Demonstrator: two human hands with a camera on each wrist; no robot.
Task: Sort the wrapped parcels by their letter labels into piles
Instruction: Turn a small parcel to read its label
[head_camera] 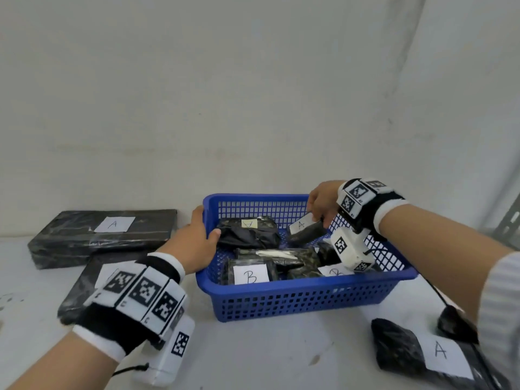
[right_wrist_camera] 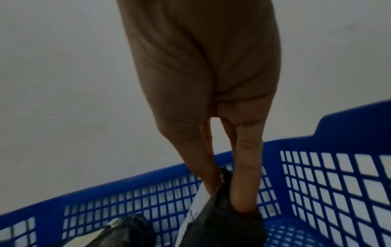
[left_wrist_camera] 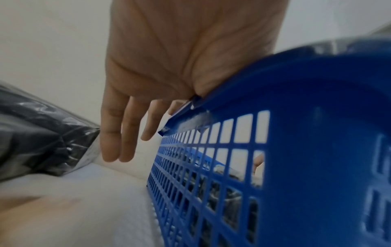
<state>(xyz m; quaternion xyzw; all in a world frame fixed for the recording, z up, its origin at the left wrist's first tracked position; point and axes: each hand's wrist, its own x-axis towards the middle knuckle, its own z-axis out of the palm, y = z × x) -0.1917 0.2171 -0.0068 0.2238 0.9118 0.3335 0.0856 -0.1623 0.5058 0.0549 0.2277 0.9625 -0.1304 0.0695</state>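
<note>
A blue basket holds several black-wrapped parcels. One labelled A lies at its back left, one labelled B at the front, and a second B label shows to its right. My right hand pinches a small parcel labelled A at the basket's back right, tilted up; the right wrist view shows the fingertips on its black wrap. My left hand rests on the basket's left rim, thumb inside, straight fingers hanging outside.
To the basket's left a large flat parcel labelled A lies by the wall, with another flat parcel in front of it, partly under my left wrist. At the front right lie an A parcel and a dark parcel. The wall stands close behind.
</note>
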